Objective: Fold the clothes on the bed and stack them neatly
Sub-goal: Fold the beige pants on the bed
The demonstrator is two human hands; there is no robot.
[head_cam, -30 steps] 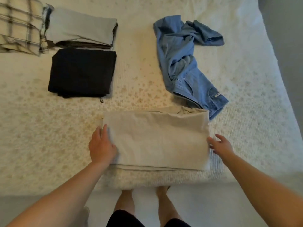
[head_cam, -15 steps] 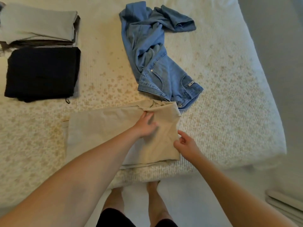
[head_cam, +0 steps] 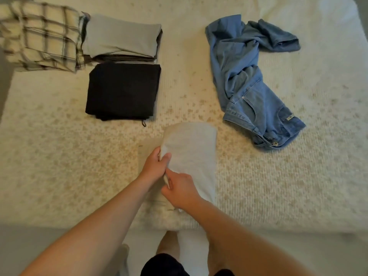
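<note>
Bedspread (head_cam: 278, 186) cream-white with scattered tan speckles. Folded trousers (head_cam: 191, 156) beige, the turned-over part paler, near white-grey. Jeans (head_cam: 249, 80) mid blue denim, lighter wash on the legs, small pale label by the waistband. Folded black garment (head_cam: 123, 90) plain. Grey folded top (head_cam: 121, 34) on darker grey-brown layers. Plaid cloth (head_cam: 39, 36) cream with dark brown checks. Shorts (head_cam: 163, 265) black.

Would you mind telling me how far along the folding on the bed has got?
Done: a black folded garment, a grey-topped stack and a plaid piece lie at the far left. In hand: the left hand and right hand both grip the beige trousers, mid-fold. Left: the blue jeans lie crumpled, and the piles are not yet stacked as one.
</note>
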